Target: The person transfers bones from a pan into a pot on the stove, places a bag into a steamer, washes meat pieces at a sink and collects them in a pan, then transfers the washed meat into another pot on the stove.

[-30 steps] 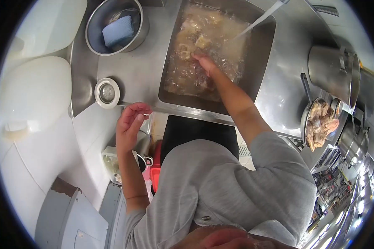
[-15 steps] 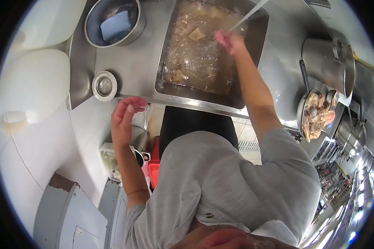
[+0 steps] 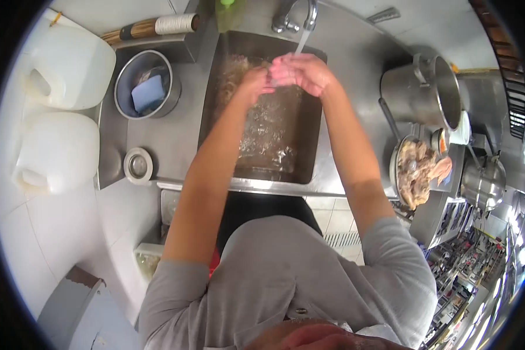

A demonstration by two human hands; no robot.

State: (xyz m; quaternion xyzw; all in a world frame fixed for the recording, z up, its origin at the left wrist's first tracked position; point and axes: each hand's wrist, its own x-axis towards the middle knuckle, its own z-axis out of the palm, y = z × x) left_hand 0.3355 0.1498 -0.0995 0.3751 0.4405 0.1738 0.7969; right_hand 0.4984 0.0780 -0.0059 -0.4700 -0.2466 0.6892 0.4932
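A hand could pass over the near half of the rectangular steel sink [image 3: 310, 146], between the bare forearms [image 3: 353, 140]; farther in, the left hand [image 3: 255, 84], right hand [image 3: 306, 73] and curved silver tap [image 3: 312, 14] block it. On the grey steel worktop [image 3: 356, 64], a narrow lane separates sink and round steel bowl [image 3: 170, 99]; rightward, a tall steel pot [image 3: 408, 93] obstructs.

No readable text, label, brand, number or sign around sink [image 3: 314, 140]. White jugs [image 3: 59, 149] left of sink, steel pot [image 3: 413, 96] right of sink: no legible marks. Distant clutter [image 3: 456, 286] beyond sink: too small to read.
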